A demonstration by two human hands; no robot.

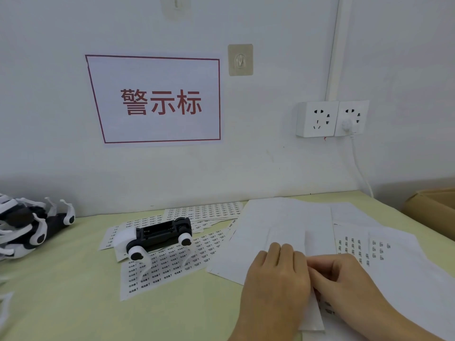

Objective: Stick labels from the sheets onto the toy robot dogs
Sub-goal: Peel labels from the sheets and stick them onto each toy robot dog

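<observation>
White painted wall point(270, 33) backs a pale yellow-green matte tabletop point(73, 303). On the wall hang a white paper sign with a dark red border and three red characters point(157, 99), a clear adhesive plastic hook point(240, 59), and a pair of white plastic wall sockets point(331, 118) with one white plug and cord in the right unit. A brown cardboard box point(433, 207) stands at the table's right edge.

Task objects: a black-and-white plastic toy robot dog point(157, 236) lies belly-up near the table's centre, its black underside and battery bay facing up, round white hip joints with black centres at the corners, thin white legs bent outward. It rests on overlapping white label sheets printed with rows of small black text point(172, 262). More sheets fan behind it, and blank-looking white backing sheets point(283, 217) spread to the right, some carrying small barcode-like labels point(354, 247). A heap of further black-and-white toy robot dogs point(29, 225) lies at the far left, well apart from the hands.

Hands: the left hand point(275, 274), back upward, has fingers curled down onto a narrow white paper strip point(312, 313). The right hand point(344, 274) meets it, fingers curled and pinching at the strip's edge just beside the left fingertips. Whether a single label is lifted cannot be told.
</observation>
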